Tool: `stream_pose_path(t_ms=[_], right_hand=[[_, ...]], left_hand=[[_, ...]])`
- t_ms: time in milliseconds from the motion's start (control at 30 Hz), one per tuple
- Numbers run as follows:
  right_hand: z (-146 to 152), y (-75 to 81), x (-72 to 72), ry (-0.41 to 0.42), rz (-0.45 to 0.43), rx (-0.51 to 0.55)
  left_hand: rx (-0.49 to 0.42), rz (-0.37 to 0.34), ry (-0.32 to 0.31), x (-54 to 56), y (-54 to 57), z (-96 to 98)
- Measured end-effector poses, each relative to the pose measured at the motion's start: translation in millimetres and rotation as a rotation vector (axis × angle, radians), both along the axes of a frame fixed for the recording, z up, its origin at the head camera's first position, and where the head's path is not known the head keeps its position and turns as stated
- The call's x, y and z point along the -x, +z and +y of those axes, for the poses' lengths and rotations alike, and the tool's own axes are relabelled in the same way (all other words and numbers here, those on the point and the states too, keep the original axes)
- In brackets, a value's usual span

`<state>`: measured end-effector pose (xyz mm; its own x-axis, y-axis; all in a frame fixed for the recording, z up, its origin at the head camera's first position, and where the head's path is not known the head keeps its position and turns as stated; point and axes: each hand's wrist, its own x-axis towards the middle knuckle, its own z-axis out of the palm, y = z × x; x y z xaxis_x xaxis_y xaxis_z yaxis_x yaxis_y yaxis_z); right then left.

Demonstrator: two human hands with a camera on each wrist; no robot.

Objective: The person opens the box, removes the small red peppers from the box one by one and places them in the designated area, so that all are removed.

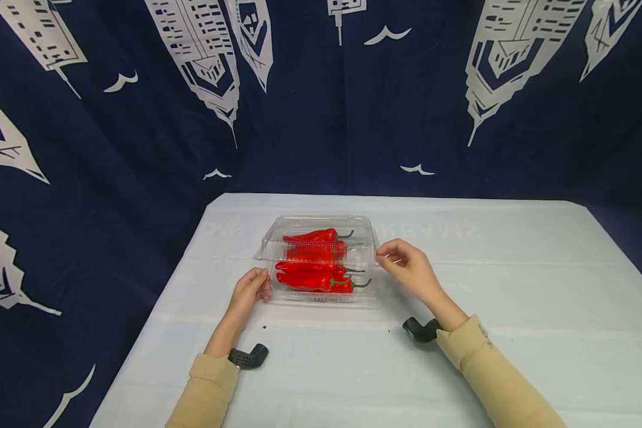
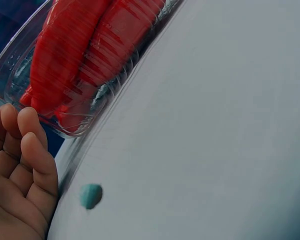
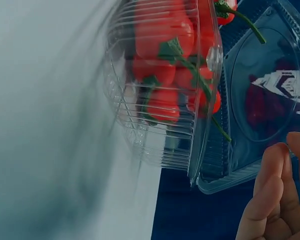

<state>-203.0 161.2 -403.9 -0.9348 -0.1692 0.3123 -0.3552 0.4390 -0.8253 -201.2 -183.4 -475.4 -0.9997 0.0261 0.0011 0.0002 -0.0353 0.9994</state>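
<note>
In the head view, the box (image 1: 321, 296), of clear plastic, sat on the white table (image 1: 326, 368) between the two hands, toward the table's far edge. Red peppers (image 1: 305, 280) lay crosswise in it, their green stems pointing right. The lid (image 1: 274, 238) was raised at a tilt over the rear of the box, leaving the front peppers uncovered. The left hand (image 1: 249, 291) was at the box's left side, its fingers bent; whether they pinched the rim I could not tell. The right hand (image 1: 409, 270) was at the lid's right corner, thumb and forefinger together, pinching its edge. Both arms wore tan sleeves (image 1: 503, 380), with a black device (image 1: 249, 356) at each wrist. Beyond the table hung a dark blue cloth (image 1: 310, 119) with white buildings and birds. In the left wrist view, the left hand's fingers were close together and slightly curved, their tips by the end of the box; the thumb was hidden. Peppers showed through the ribbed wall, and a small teal bit (image 2: 91, 196) lay on the table near the hand. In the right wrist view, stems poked past the box's rim, the lid stood angled away from it, and the right fingers met at the lid's edge.
</note>
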Motion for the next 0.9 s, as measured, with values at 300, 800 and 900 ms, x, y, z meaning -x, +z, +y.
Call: stream_pose_path(t_ms=[300,800,900], right_hand=[[-2.5,7.2,15.3,0.002,0.0,0.036],[-5.2,19.0,40.9,-0.031,0.007,0.004],[-6.1,20.3,45.4,-0.043,0.0,-0.003]], left_hand=[[-0.007,-0.008,0.005,0.8,0.3,1.2],[-0.004,-0.007,-0.003,0.9,-1.3,-0.4],[-0.002,-0.006,-0.003,0.9,-1.1,-0.6]])
